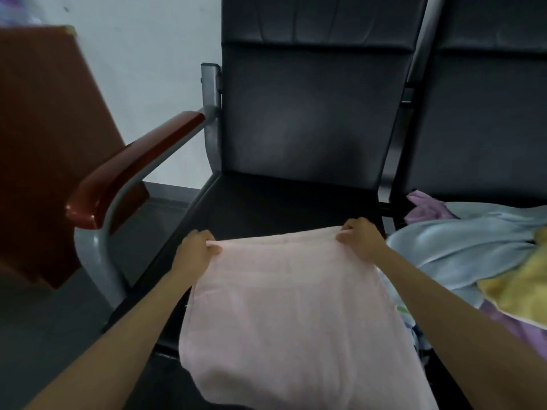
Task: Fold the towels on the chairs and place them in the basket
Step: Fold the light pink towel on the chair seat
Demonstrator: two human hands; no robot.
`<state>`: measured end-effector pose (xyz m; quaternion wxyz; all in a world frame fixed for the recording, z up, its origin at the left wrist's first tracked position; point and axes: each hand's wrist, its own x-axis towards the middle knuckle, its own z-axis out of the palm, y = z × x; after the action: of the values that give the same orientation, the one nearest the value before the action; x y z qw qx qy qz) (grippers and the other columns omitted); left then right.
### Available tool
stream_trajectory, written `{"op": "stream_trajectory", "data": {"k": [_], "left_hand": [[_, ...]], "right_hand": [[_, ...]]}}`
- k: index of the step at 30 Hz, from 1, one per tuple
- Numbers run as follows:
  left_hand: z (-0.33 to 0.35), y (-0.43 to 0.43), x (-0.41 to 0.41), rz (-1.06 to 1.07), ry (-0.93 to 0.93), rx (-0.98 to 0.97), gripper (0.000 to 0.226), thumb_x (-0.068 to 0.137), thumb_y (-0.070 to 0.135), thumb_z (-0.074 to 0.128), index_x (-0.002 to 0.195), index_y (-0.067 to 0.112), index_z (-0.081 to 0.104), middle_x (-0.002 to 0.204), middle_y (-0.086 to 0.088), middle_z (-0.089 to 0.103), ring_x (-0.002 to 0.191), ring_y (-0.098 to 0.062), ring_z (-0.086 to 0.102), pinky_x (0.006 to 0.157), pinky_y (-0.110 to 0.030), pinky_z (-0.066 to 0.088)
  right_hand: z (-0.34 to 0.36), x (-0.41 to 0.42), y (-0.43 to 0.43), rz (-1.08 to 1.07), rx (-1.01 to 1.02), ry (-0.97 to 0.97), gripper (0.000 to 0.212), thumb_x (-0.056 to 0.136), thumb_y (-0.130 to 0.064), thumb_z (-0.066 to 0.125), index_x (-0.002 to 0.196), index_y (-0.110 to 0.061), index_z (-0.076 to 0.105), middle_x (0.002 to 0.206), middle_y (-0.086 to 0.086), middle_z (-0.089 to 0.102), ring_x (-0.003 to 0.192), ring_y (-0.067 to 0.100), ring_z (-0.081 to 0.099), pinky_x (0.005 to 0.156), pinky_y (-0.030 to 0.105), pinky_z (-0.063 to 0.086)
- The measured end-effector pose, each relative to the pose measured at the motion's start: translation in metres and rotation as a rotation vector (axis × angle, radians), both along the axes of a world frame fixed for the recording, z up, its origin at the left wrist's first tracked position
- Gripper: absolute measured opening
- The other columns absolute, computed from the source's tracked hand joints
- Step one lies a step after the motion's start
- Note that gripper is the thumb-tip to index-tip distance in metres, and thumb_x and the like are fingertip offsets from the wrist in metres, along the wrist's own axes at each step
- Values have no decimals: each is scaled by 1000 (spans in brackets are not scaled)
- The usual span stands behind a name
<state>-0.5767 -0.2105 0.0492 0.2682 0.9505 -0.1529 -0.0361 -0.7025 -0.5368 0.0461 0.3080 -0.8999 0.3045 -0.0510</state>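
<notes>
Black padded chair (pixel 307 122) at centre, backrest upright, rear of the seat uncovered. Second black chair (pixel 488 128) just beside it on the right, carrying a loose heap of cloth. Reddish-brown panel (pixel 44 137) at far left, blurred, nature unclear.

Pink towel (pixel 290 306): lies spread over the front of the centre seat, hangs off the near edge, far edge lifted slightly between both hands.

On the right seat: light blue towel (pixel 461 241) crumpled on top, yellow towel (pixel 521 285) against its near side, purple towel (pixel 426 207) peeking out behind and below.

Red-brown armrest (pixel 133 167) on a grey metal frame, left of the centre seat.

Left hand (pixel 194 248): pinches the towel's far left corner, thumb on top. Right hand (pixel 362 238): grips the far right corner, fingers curled over the edge.
</notes>
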Motion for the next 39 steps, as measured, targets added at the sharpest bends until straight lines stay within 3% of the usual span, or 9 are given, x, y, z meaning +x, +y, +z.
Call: {"op": "stream_trajectory", "data": {"k": [4, 8, 12, 17, 23, 27, 30, 36, 39], "left_hand": [[2, -2, 8, -56, 75, 44, 45, 90, 17, 63, 132, 11, 48, 133, -11, 41, 114, -30, 51, 93, -32, 40], [4, -4, 13, -57, 128, 121, 38, 90, 17, 62, 126, 9, 54, 130, -14, 50, 112, -28, 52, 90, -28, 40], [7, -2, -3, -60, 96, 127, 27, 94, 18, 57, 118, 7, 58, 120, -11, 43, 88, -20, 48, 82, -25, 37], [16, 25, -23, -20, 48, -16, 9, 91, 12, 61, 92, 4, 57, 107, -10, 46, 84, -19, 47, 75, -26, 34], [64, 59, -59, -10, -51, -229, 13, 91, 12, 60, 83, 4, 55, 82, -10, 62, 77, -24, 57, 64, -34, 42], [106, 77, -96, -37, -114, -302, 15, 92, 16, 60, 80, 9, 53, 76, -7, 61, 73, -23, 57, 62, -32, 42], [142, 85, -125, -62, -193, -371, 23, 93, 16, 59, 73, 19, 48, 68, 0, 55, 67, -17, 52, 58, -27, 36], [215, 97, -177, -60, -324, -470, 12, 93, 18, 59, 83, 11, 56, 82, -5, 62, 78, -21, 56, 71, -33, 44], [233, 103, -196, -64, -354, -518, 16, 93, 18, 59, 86, 4, 56, 82, -7, 60, 76, -21, 53, 62, -29, 37]], "right_hand": [[-2, -1, -13, 157, -28, 59, 32, 90, -23, 62, 122, -18, 57, 134, 8, 44, 115, 25, 52, 96, 29, 39], [9, 3, -14, 262, -58, 192, 44, 93, -18, 58, 135, -18, 48, 137, 8, 40, 122, 25, 47, 104, 30, 36], [17, 5, -1, 264, -167, 259, 31, 93, -12, 54, 124, -13, 52, 124, 9, 46, 103, 23, 53, 85, 26, 42], [30, -15, 19, 342, -395, 202, 16, 91, -2, 47, 104, -10, 52, 104, 3, 37, 81, 21, 49, 64, 22, 35], [91, -60, 47, 465, -584, 97, 22, 86, 2, 44, 95, -18, 42, 110, 3, 42, 83, 29, 57, 64, 31, 33], [146, -108, 68, 481, -619, 128, 28, 82, 4, 43, 92, -22, 41, 103, 4, 51, 94, 29, 56, 74, 36, 43], [189, -145, 79, 489, -630, 135, 33, 82, 4, 41, 99, -24, 43, 97, 2, 42, 95, 29, 54, 76, 36, 43], [263, -218, 98, 376, -570, 19, 18, 81, -21, 67, 90, -19, 52, 99, 3, 51, 94, 25, 53, 71, 31, 36], [286, -246, 104, 323, -533, -62, 22, 79, -27, 72, 89, -19, 54, 95, 1, 48, 92, 24, 52, 76, 33, 42]]}}
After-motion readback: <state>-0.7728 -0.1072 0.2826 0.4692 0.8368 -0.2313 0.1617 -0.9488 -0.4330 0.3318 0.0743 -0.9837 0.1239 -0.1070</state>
